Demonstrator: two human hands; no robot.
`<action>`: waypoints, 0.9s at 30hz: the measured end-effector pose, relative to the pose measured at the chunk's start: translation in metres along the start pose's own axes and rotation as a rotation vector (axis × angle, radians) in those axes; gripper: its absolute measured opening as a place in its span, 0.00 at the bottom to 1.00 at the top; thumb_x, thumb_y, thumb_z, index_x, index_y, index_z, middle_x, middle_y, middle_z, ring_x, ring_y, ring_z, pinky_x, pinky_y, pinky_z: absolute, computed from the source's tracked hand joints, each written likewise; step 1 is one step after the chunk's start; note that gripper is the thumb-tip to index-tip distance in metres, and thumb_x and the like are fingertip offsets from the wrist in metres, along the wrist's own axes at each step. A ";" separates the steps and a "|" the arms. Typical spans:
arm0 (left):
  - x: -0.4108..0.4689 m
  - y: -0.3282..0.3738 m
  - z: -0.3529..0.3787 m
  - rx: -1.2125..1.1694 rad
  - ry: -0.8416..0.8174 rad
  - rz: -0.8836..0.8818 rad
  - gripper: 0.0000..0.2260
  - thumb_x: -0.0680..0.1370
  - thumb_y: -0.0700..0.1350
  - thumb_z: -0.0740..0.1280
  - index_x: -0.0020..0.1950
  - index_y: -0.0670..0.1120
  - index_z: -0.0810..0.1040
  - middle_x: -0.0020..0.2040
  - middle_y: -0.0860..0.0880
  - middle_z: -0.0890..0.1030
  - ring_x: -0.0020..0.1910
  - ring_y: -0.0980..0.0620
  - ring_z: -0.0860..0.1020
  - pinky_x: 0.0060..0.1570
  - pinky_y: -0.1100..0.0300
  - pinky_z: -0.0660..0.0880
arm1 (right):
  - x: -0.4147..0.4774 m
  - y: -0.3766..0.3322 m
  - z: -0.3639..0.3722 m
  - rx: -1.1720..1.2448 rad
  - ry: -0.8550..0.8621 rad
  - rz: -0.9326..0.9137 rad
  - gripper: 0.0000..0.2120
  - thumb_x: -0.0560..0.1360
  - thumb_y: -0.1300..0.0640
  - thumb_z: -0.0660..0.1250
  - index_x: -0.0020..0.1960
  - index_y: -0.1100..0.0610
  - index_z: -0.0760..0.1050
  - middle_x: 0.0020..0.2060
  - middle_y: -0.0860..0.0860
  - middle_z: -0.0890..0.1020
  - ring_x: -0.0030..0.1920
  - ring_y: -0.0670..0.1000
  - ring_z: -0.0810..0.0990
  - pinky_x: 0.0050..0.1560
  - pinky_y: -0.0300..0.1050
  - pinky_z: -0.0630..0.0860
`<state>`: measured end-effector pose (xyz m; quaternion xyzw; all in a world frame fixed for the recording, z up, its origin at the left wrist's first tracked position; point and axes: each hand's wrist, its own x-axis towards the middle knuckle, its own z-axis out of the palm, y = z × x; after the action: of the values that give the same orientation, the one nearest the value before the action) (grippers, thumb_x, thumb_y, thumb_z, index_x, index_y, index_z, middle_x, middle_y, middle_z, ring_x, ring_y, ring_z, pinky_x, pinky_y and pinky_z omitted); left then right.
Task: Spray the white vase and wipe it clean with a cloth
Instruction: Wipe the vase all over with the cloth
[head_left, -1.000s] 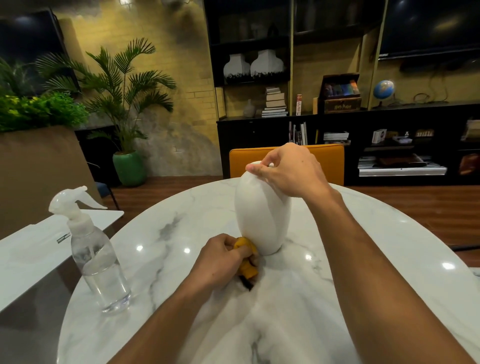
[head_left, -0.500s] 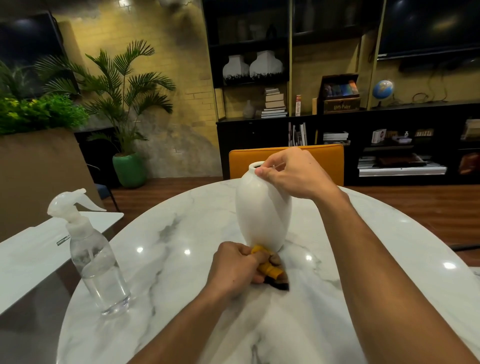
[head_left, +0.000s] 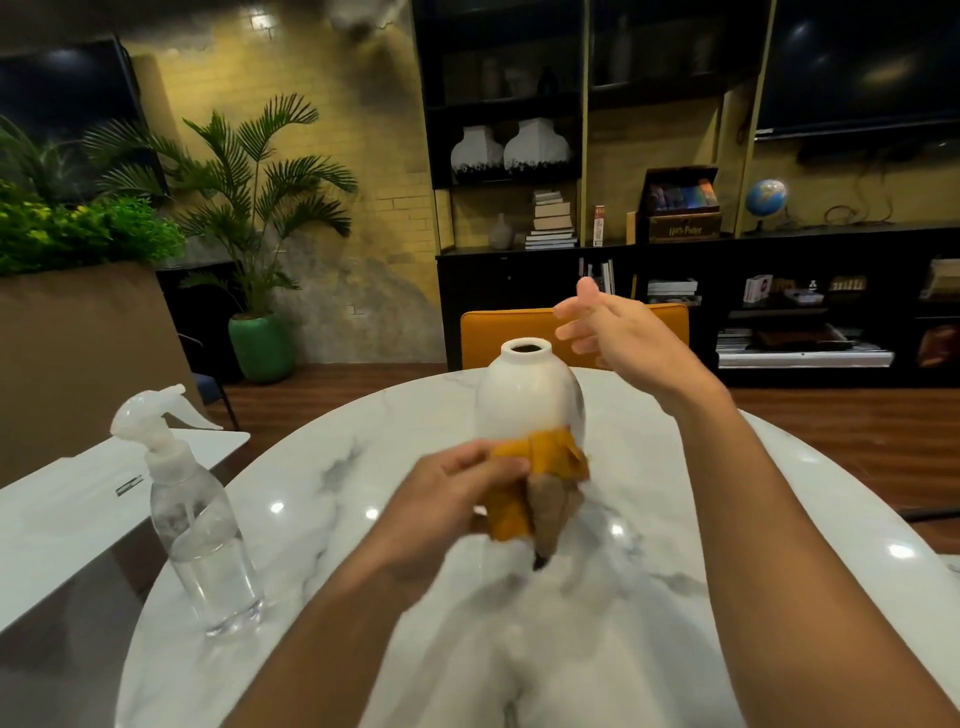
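The white vase (head_left: 524, 395) stands upright near the middle of the round marble table (head_left: 332, 519), its open mouth in full view. My left hand (head_left: 452, 491) grips a bunched yellow cloth (head_left: 530, 483) in front of the vase's base, and the cloth hides the vase's foot. Up and to the right of the vase's mouth hovers my right hand (head_left: 618, 335), fingers spread, holding nothing and apart from the vase. A clear spray bottle (head_left: 195, 525) with a white trigger head stands at the table's left edge.
An orange chair back (head_left: 498, 332) rises behind the table's far side. A second white tabletop (head_left: 57, 514) lies to the left. Dark shelving with books and vases fills the back wall, and a potted palm (head_left: 254, 218) stands in a green pot at the back left.
My right hand has let go of the vase's rim and lifted up and right, fingers spreading. My left hand has moved the cloth from the vase's lower left side across its front.
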<state>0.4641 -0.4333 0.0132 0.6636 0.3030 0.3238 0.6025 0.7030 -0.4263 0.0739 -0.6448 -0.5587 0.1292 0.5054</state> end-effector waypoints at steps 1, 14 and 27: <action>0.000 0.006 -0.009 -0.027 0.039 0.053 0.08 0.79 0.45 0.70 0.56 0.46 0.86 0.49 0.47 0.87 0.48 0.51 0.83 0.44 0.57 0.80 | 0.000 0.002 -0.004 0.002 -0.049 0.026 0.28 0.80 0.30 0.48 0.63 0.44 0.76 0.55 0.41 0.81 0.56 0.44 0.78 0.54 0.44 0.74; 0.073 0.077 -0.006 0.868 0.184 0.463 0.14 0.83 0.51 0.65 0.69 0.54 0.74 0.57 0.54 0.78 0.55 0.52 0.77 0.51 0.62 0.76 | -0.010 0.017 0.003 -0.075 -0.455 0.094 0.47 0.64 0.49 0.83 0.75 0.43 0.60 0.68 0.44 0.71 0.65 0.51 0.72 0.61 0.46 0.72; 0.073 0.020 -0.003 1.299 -0.083 0.992 0.22 0.82 0.40 0.67 0.76 0.48 0.71 0.79 0.49 0.69 0.82 0.48 0.58 0.80 0.46 0.58 | -0.007 0.034 0.004 0.023 -0.432 -0.013 0.46 0.62 0.54 0.85 0.72 0.41 0.64 0.61 0.44 0.79 0.61 0.49 0.79 0.62 0.53 0.78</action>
<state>0.5064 -0.3757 0.0384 0.9486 0.0790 0.2879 -0.1047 0.7179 -0.4262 0.0420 -0.5926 -0.6567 0.2676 0.3821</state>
